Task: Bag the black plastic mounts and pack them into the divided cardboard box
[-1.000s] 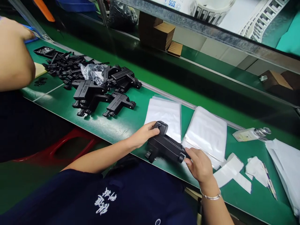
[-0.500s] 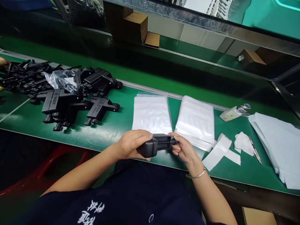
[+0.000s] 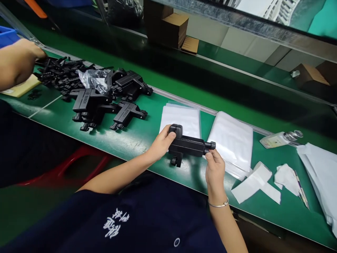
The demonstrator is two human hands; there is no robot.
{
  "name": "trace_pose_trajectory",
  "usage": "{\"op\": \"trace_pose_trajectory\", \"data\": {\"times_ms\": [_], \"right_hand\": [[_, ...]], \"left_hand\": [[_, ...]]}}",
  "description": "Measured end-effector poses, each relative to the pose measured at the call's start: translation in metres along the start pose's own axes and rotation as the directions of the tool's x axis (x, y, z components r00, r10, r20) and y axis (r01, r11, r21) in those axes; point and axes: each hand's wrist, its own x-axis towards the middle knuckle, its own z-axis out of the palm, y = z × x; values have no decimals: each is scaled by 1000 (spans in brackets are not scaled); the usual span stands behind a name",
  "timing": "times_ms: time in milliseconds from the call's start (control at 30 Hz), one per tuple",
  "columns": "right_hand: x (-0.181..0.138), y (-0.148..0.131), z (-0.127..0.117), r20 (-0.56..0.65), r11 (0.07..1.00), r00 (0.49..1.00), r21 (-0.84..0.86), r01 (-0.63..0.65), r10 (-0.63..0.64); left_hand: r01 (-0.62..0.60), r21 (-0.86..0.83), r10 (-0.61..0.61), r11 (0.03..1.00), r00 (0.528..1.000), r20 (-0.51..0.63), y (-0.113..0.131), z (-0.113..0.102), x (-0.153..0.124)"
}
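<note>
Black holder (image 3: 188, 146) held above desk (image 3: 139, 137), near side of bag stack (image 3: 184, 117). Left hand (image 3: 160, 144) grip wraps head end; right hand (image 3: 214, 168) grip pinches end knob. Seems mid-check; keep both holds firm.

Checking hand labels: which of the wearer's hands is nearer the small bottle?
Right. The right hand sits left of the bottle; the left hand, across the black part, is farther left.

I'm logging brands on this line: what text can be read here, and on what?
"BOSCH": faint, on the large black part in the pile.
White characters on the dark blue shirt: upside down, not readable.
Label on the small bottle: too small to read.
The held black part between left hand and right hand: no text shows.
</note>
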Motion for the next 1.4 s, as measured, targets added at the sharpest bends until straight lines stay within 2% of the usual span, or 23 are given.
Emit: {"op": "trace_pose_trajectory", "data": {"times_ms": [67,133,233,300,467,567,633,733,800,900,967,1100,1167,1267,1400], "right_hand": [[2,2,3,-64,998,997,35,-45,47],[3,4,4,-57,996,994,25,-87,88],[4,6,1,4,997,998,-43,-63,63],[4,7,0,2,998,999,-48,-36,36],[8,10,1,-65,994,996,-79,-71,66],[10,11,1,-2,990,1000,-138,-5,5],[10,11,0,-7,993,999,-112,43,-44],[11,13,0,-62,999,998,-47,1,-3],[11,14,1,-38,998,999,-44,-36,35],[12,14,3,15,999,1000,-41,-18,19],[12,14,3,0,1000,1000,-19,-7,7],[12,15,0,-53,993,998,-115,-41,35],[12,14,-1,-6,989,1000,-145,-7,7],[12,13,-1,57,997,997,-62,45,-42],[13,11,0,-11,998,1000,-60,-21,20]], "left_hand": [[-108,97,106,989,994,18,1,0,-2],[-155,142,151,978,988,37,1,-1,-1],[-57,91,56,994,998,17,-2,-1,1],[2,47,-1,999,1000,-6,-4,0,1],[-145,122,142,982,989,35,-1,3,-2],[-73,95,74,993,997,-3,1,3,2],[-17,50,19,999,999,-28,0,3,4],[-78,62,78,995,997,-1,-1,2,4],[-111,78,110,991,994,12,-2,2,4],[-30,48,31,998,999,-10,-3,2,3],[-4,34,5,999,1000,-18,-3,2,2],[-80,57,79,995,997,23,-4,2,1],[-40,30,39,999,999,5,-4,2,2],[38,-24,-40,999,998,-55,-6,3,1],[-83,40,84,996,996,-27,-5,3,-5]]}}
